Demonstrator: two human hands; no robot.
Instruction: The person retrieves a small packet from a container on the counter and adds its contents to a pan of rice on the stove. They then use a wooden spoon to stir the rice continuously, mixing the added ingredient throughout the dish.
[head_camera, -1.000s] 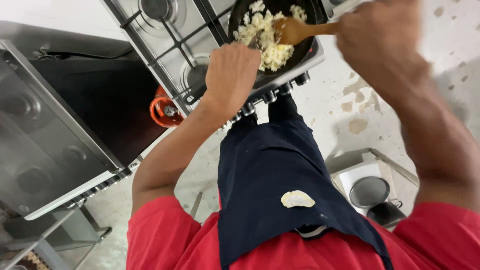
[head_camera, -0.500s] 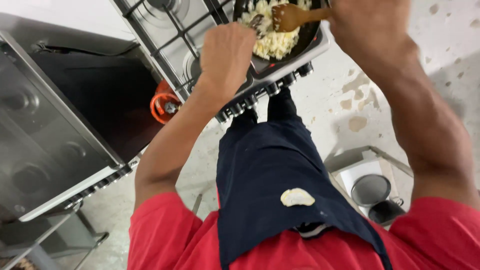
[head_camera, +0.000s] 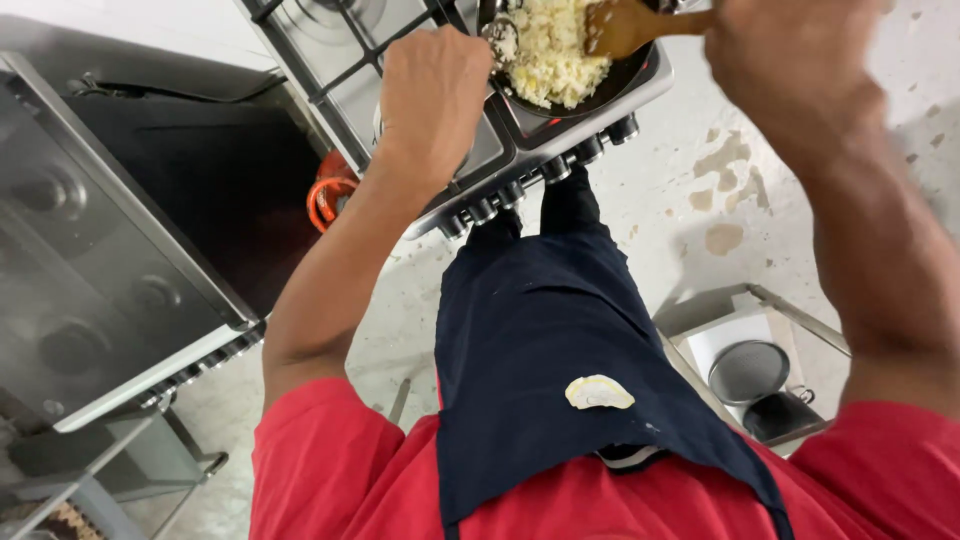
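No package, sign or screen shows anywhere in the head view. The only thing close to a label is a small cream-coloured patch (head_camera: 599, 392) on the front of the dark navy apron (head_camera: 560, 330), low on the chest and just right of its middle. It is a rounded half-oval lying flat on the cloth, pale against the navy, and its face is too small to make out.

The frying pan (head_camera: 610, 85) runs off the top edge, so its far rim and much of the pale chopped food (head_camera: 555, 60) go unseen. The left hand (head_camera: 432, 85) closes over the pan's handle, hiding it. The right hand (head_camera: 790, 60) is blurred, masking its grip on the wooden spatula (head_camera: 625, 25).
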